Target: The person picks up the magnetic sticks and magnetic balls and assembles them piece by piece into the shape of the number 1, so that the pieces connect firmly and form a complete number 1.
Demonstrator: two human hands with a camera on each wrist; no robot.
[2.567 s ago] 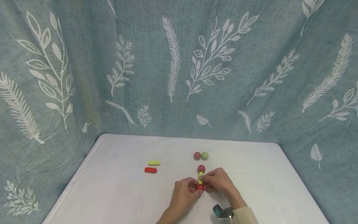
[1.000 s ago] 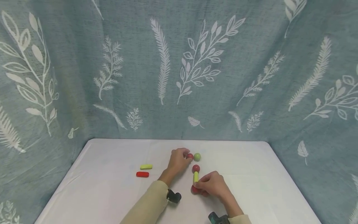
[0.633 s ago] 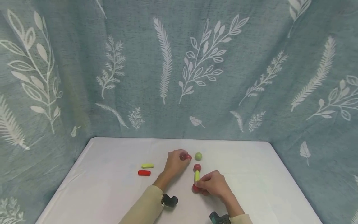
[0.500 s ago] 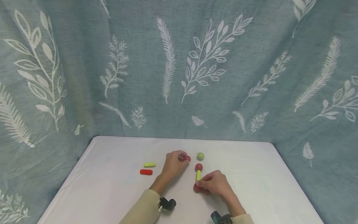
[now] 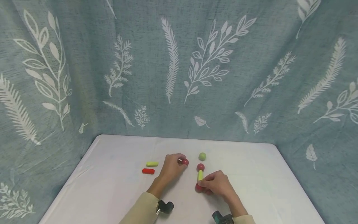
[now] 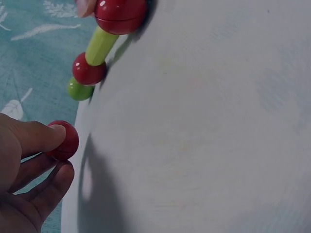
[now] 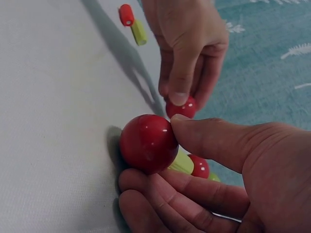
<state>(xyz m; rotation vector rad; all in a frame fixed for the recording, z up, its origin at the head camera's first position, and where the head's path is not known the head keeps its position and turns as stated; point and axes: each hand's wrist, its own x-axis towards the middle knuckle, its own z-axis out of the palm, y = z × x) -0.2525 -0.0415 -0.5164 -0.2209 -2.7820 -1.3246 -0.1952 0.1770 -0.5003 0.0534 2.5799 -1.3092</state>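
My left hand (image 5: 171,166) pinches a red ball (image 6: 68,141) between thumb and fingers, left of the joined pieces. My right hand (image 5: 218,184) grips the near red ball (image 7: 148,143) of a short chain on the table. From that ball a yellow-green stick (image 5: 200,175) runs away from me to a second red ball (image 5: 200,167). In the right wrist view the thumb lies on top of the gripped ball and the fingers lie below it. A green ball (image 5: 202,156) sits by itself beyond the chain.
Left of my left hand lie a loose yellow-green stick (image 5: 152,164) and a red stick (image 5: 148,171), side by side on the white table (image 5: 117,186). A teal leaf-patterned curtain (image 5: 151,77) hangs along the back and both sides.
My left hand left the chain, took the red ball from beside the green one, and drew it left and toward me. My right hand stays at the chain's near ball.
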